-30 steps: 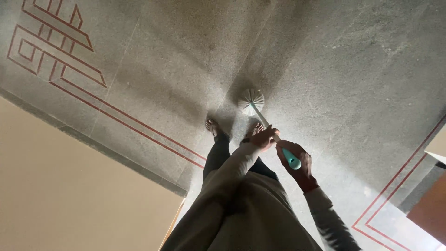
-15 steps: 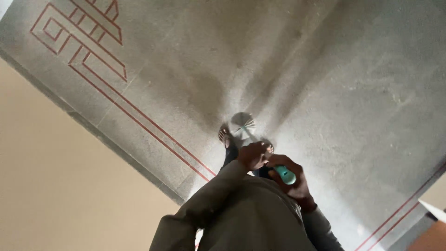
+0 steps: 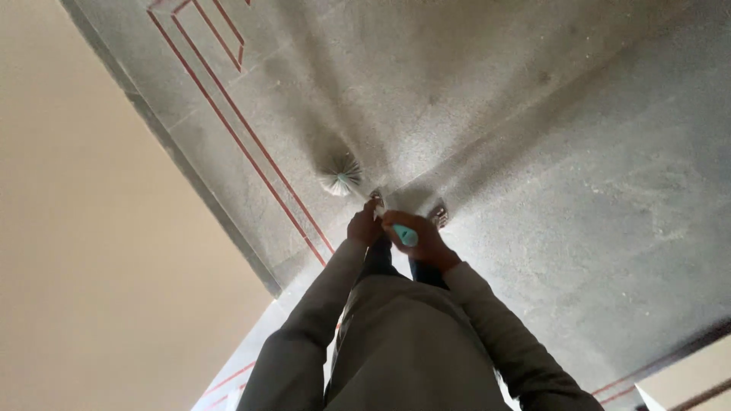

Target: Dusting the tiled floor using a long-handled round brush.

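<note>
Clothing: loose grey-beige garment (image 3: 411, 342) fills the bottom of the view, both sleeves running forward to the hands.
Right hand (image 3: 422, 242): its grip is wrapped tight round the teal handle end (image 3: 406, 236) of the brush; the top-end hold is best kept firm and low so the stick pivots from here.
Left hand (image 3: 364, 226): its grip is closed round the pale shaft just beyond the right hand, the two hands touching or nearly so. In my judgement a little more space between them would give better leverage and steadier pressure on the bristles.
Feet (image 3: 438, 215): in sandals, just past the hands, one largely hidden behind them; better kept behind the brush head, off the patch being brushed.
Brush head (image 3: 340, 180): round fan of whitish bristles, down at the floor to the left of the feet, near the red lines. Whether the bristles press flat or only skim, I cannot tell; they look slightly blurred.
Floor (image 3: 548, 152): speckled grey stone with faint pale streaks; short overlapping strokes would likely cover it evenly.
Red lines (image 3: 251, 144): inlaid double border running beside the brush head.
Wall (image 3: 91, 228): plain beige, meeting the floor at a dark skirting strip; strokes by this edge should run along it, not into it.
</note>
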